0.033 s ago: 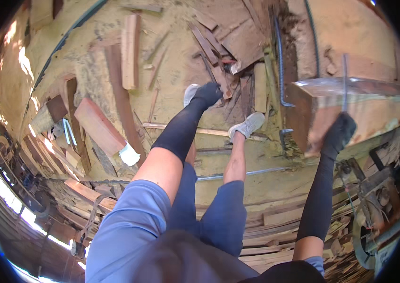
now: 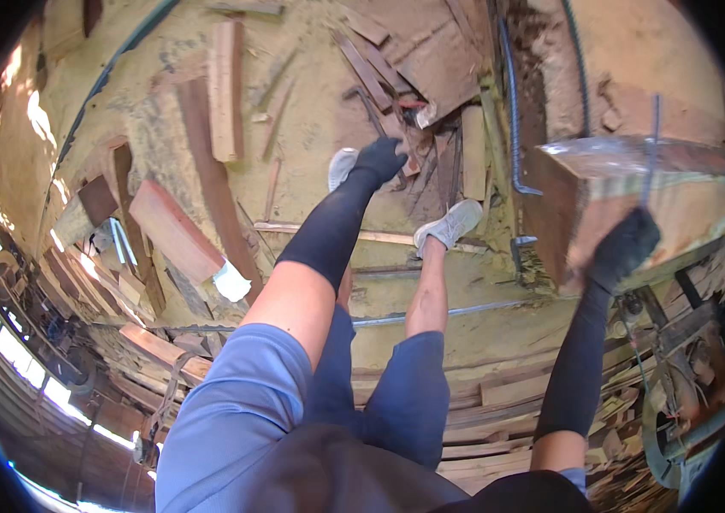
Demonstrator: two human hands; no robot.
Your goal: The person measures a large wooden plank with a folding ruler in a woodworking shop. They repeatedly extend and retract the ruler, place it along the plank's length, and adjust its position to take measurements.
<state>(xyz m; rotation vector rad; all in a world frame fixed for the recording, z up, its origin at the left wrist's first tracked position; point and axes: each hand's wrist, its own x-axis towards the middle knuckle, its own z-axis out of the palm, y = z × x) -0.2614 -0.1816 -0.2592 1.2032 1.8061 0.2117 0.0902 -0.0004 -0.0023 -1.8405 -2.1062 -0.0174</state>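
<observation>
Stretched over the wood scraps, my left hand (image 2: 379, 161) wears a black glove, fingers curled closed. A thin dark bar with a short crosspiece (image 2: 369, 111) meets its far side; whether I grip it or it lies among the scraps I cannot tell. On the right, my right hand (image 2: 627, 248), also gloved in black, is closed around the lower end of a long, narrow grey strip (image 2: 652, 150) that points away from me. This hand is in front of the near side of a big squared log (image 2: 696, 205), whose upper face looks shiny.
Broken boards (image 2: 364, 70) and a flat slab (image 2: 439, 73) lie beyond my left hand. Left of my feet are a reddish block (image 2: 172, 229) and a long plank (image 2: 213, 188). Metal rails (image 2: 486, 309) cross the dusty ground. Stacked timber (image 2: 499, 393) and machinery (image 2: 687, 368) are nearby.
My right hand and the grey strip have shifted slightly right. My left hand has moved a little farther away from me. The whole view has shifted slightly; my feet stay put.
</observation>
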